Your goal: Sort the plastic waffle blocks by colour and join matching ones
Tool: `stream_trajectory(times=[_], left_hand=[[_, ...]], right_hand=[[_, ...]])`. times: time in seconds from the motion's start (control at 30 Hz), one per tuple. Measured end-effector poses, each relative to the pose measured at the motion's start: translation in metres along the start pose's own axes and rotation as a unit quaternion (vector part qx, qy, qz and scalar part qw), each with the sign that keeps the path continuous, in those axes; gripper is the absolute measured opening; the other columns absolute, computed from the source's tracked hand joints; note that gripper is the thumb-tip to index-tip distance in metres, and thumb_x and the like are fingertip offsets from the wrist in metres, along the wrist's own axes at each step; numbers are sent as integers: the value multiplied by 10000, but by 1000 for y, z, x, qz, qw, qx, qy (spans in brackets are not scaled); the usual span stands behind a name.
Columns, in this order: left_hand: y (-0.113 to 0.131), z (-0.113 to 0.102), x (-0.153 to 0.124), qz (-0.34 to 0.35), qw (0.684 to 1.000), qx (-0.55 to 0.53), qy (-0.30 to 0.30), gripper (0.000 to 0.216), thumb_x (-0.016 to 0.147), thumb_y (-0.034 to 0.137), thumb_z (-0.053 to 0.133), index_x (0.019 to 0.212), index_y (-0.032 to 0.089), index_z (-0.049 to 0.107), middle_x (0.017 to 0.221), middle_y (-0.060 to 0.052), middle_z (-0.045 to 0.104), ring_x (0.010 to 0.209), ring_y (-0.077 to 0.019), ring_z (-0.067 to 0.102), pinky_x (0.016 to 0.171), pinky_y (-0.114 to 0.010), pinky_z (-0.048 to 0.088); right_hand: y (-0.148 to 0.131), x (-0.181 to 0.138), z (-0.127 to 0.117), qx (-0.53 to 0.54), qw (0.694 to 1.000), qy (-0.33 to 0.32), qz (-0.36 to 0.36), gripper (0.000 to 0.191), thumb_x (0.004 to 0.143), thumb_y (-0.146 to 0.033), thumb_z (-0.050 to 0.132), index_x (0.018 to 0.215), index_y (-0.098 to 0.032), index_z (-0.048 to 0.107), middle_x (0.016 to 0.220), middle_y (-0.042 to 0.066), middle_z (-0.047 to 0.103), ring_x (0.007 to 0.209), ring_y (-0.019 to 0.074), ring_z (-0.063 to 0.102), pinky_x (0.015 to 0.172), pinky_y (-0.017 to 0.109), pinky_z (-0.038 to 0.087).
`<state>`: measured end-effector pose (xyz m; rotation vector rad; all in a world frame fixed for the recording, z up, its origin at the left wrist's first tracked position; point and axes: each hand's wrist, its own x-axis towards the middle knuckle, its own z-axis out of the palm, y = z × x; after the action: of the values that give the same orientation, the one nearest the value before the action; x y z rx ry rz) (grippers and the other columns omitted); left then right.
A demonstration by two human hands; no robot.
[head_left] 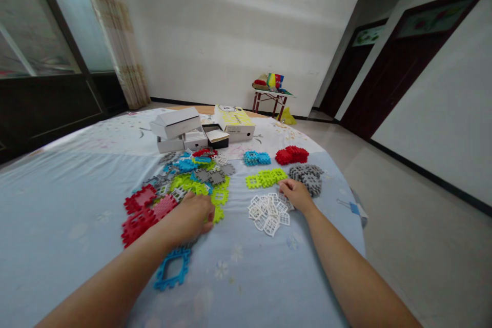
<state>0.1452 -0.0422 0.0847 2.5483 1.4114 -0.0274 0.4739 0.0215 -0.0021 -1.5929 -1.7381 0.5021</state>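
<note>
The left hand (197,213) was over the near side of a big mixed pile (188,183), its fingers curled down; I couldn't tell if it held a piece. The right hand (296,193) had bent fingers by the right end of the green pieces (267,178); I couldn't tell if those fingers held anything either. White window pieces (270,213) lay just below that hand, and a gray heap (306,178) sat just past it. Farther back were a blue heap (257,158) and a red heap (292,155). A blue frame (185,266) lay near the left arm. Behind the mixed pile, boxes (180,122) stood on the flowery cloth (246,292).
</note>
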Motion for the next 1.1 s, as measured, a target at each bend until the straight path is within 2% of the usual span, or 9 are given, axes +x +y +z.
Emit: stream_trajectory(times=[0.1, 0.2, 0.37, 0.5, 0.6, 0.7, 0.83, 0.97, 1.1], left_hand=[[-1, -11, -3, 15, 998, -59, 18, 169, 721, 266, 482, 745, 186, 629, 829, -45, 626, 803, -175, 549, 782, -312, 361], [-4, -17, -3, 26, 987, -158, 25, 237, 757, 344, 438, 781, 187, 614, 791, -21, 616, 723, -142, 541, 665, -244, 385], [-12, -3, 13, 0, 968, -249, 24, 309, 768, 416, 405, 760, 181, 606, 689, 3, 612, 631, -134, 535, 565, -226, 376], [-17, 8, 25, -58, 974, -189, 113, 334, 776, 409, 397, 848, 175, 623, 808, -41, 639, 702, -163, 558, 638, -263, 404], [-16, 11, 25, -39, 978, -138, 152, 369, 793, 420, 387, 953, 174, 610, 935, -70, 626, 809, -179, 562, 739, -286, 409], [-15, 15, 24, -12, 988, -75, 133, 426, 754, 477, 456, 1026, 183, 602, 1017, -86, 609, 943, -216, 537, 846, -323, 375], [-16, 22, 22, -14, 995, -6, 96, 537, 643, 476, 601, 1112, 215, 565, 1135, -94, 574, 1069, -269, 472, 927, -396, 294], [-18, 25, 22, -10, 997, 3, 82, 575, 628, 458, 624, 1150, 237, 531, 1154, -84, 572, 1099, -272, 443, 934, -413, 259], [-15, 20, 21, -14, 995, -3, 97, 586, 642, 443, 611, 1178, 231, 506, 1148, -89, 571, 1087, -263, 446, 957, -417, 227]], right_hand=[[0, 0, 0, -6, 1000, -1, 2, 319, 782, -400, 441, 810, -166, 656, 662, 21, 653, 569, 129, 568, 541, 224, 418], [-1, 0, -1, -8, 1000, -2, 6, 322, 782, -403, 438, 812, -167, 655, 664, 21, 652, 579, 131, 570, 545, 223, 418], [-6, -2, -2, -20, 1000, 0, -5, 316, 785, -397, 433, 787, -168, 651, 671, 22, 651, 592, 136, 570, 557, 227, 418], [-9, -3, -2, -33, 999, 4, -16, 308, 782, -380, 436, 794, -168, 658, 678, 25, 651, 612, 141, 567, 570, 230, 417], [-10, -3, -3, -36, 999, 5, -19, 305, 783, -369, 431, 780, -164, 658, 671, 23, 646, 611, 139, 562, 568, 230, 411], [-10, -3, -3, -28, 1000, 4, -14, 304, 783, -367, 432, 796, -161, 655, 671, 22, 643, 603, 137, 560, 561, 229, 411], [-11, -3, -3, -12, 1000, 9, -1, 317, 786, -387, 433, 809, -160, 653, 668, 22, 647, 590, 135, 562, 548, 227, 409], [-14, -4, -9, -17, 1000, 19, -11, 308, 788, -379, 432, 809, -164, 652, 663, 24, 652, 608, 141, 573, 573, 232, 410], [-13, -5, -16, -36, 999, 32, -2, 292, 780, -368, 434, 800, -175, 652, 628, 14, 646, 620, 148, 583, 601, 240, 410]])
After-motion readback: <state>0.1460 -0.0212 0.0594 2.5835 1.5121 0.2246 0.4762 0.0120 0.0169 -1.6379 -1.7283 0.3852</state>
